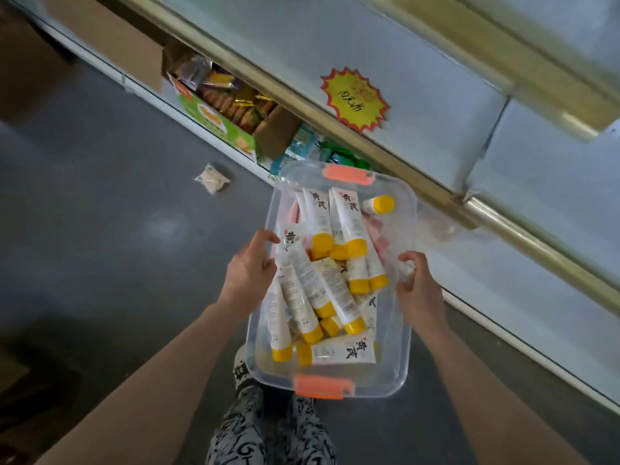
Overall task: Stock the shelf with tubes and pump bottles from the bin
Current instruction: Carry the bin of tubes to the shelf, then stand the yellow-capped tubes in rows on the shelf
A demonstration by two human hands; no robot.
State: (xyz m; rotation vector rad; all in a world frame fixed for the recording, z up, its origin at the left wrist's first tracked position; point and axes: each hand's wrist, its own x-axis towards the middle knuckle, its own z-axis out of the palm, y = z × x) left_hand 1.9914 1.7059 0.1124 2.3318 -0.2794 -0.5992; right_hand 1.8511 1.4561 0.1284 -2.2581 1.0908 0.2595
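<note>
My left hand [250,266] and right hand [417,286] each keep a curled grip on a long rim of the clear bin [385,374], held over the floor. White tubes [322,290] with yellow caps lie heaped inside. The pale shelf [453,105] runs just beyond it, far right.

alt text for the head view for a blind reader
A left hand and a right hand grip the sides of a clear bin full of white, yellow-capped tubes, beside a grey shelf with a yellow price tag.
</note>
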